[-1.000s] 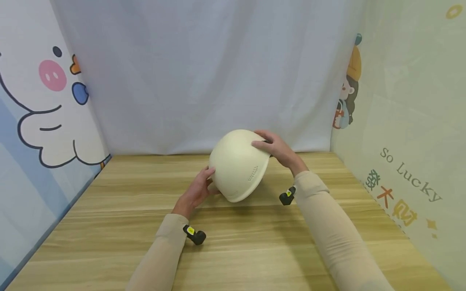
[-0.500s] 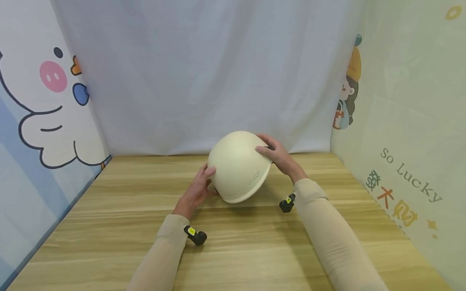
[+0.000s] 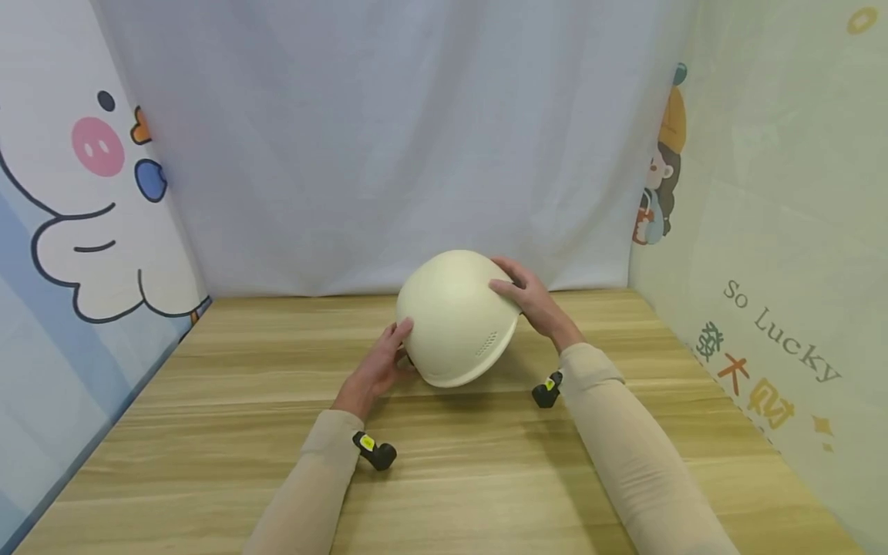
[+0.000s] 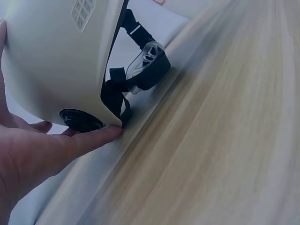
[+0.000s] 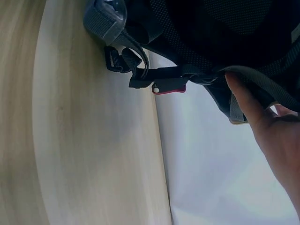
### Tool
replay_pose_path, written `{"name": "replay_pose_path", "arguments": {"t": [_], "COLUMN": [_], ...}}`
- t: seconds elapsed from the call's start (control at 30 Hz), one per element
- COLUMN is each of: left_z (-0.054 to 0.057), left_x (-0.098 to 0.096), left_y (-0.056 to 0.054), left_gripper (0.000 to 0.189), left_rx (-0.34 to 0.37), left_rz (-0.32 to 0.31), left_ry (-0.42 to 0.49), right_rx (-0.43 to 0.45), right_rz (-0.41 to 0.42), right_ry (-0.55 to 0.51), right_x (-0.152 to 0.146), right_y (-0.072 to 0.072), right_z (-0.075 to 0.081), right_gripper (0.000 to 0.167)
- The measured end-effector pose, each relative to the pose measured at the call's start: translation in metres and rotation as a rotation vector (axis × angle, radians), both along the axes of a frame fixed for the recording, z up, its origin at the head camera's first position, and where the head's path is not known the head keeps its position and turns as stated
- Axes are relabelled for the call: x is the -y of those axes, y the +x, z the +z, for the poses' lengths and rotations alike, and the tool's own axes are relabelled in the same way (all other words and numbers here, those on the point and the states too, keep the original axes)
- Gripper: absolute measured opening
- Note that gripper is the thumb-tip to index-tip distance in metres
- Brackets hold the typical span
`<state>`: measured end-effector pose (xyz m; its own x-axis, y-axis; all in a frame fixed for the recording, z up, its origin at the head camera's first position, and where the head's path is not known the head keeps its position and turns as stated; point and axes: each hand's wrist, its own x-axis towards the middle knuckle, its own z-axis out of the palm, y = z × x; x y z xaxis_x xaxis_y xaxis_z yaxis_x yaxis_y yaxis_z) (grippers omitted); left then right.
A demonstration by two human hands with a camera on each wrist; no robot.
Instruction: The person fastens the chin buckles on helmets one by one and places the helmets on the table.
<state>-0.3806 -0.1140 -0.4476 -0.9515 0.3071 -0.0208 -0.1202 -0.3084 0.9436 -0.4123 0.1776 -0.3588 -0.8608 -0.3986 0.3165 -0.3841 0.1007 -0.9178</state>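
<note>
A cream helmet (image 3: 451,316) is tilted above the far middle of the table, its domed shell toward me and a patch of small vent holes near the lower right rim. My left hand (image 3: 378,366) grips its left side; in the left wrist view, a digit reaches the rim beside a black round fitting (image 4: 80,120). On the opposite side, my right hand (image 3: 537,304) holds the upper right edge. The right wrist view shows a finger against the dark inner lining (image 5: 234,18). Black chin straps (image 4: 140,36) with a buckle (image 5: 168,84) hang from the open underside.
The wood-grain table (image 3: 444,493) extends to a pale curtain (image 3: 388,154) behind the helmet. Printed cartoon panels stand left (image 3: 69,270) and right (image 3: 763,231). Black wrist cameras (image 3: 378,451) sit at both cuffs.
The helmet has rotated slightly between both hands, its right side dipping and shifting a little rightward. My right hand has lowered a bit with it; the left hand has barely moved.
</note>
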Motion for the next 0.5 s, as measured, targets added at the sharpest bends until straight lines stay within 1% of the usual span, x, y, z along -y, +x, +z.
{"name": "replay_pose_path", "arguments": {"t": [0.07, 0.2, 0.3, 0.4, 0.5], "left_z": [0.001, 0.005, 0.006, 0.005, 0.004], "left_x": [-0.001, -0.002, -0.002, -0.003, -0.003], "left_y": [0.001, 0.005, 0.006, 0.005, 0.004], "left_gripper": [0.073, 0.078, 0.079, 0.077, 0.074], "left_rx": [0.001, -0.015, -0.017, -0.014, -0.014], "left_rz": [-0.005, -0.021, -0.015, -0.006, -0.004], "left_ry": [-0.001, -0.035, -0.045, -0.038, -0.039], "right_rx": [-0.002, -0.026, -0.028, -0.023, -0.013], "right_rz": [-0.012, -0.06, -0.087, -0.092, -0.09], "right_ry": [0.019, 0.067, 0.095, 0.11, 0.116], "right_x": [0.001, 0.002, 0.003, 0.004, 0.001], "right_y": [0.007, 0.021, 0.024, 0.026, 0.017], "right_z": [0.005, 0.014, 0.017, 0.019, 0.012], "right_gripper": [0.055, 0.057, 0.055, 0.056, 0.057]}}
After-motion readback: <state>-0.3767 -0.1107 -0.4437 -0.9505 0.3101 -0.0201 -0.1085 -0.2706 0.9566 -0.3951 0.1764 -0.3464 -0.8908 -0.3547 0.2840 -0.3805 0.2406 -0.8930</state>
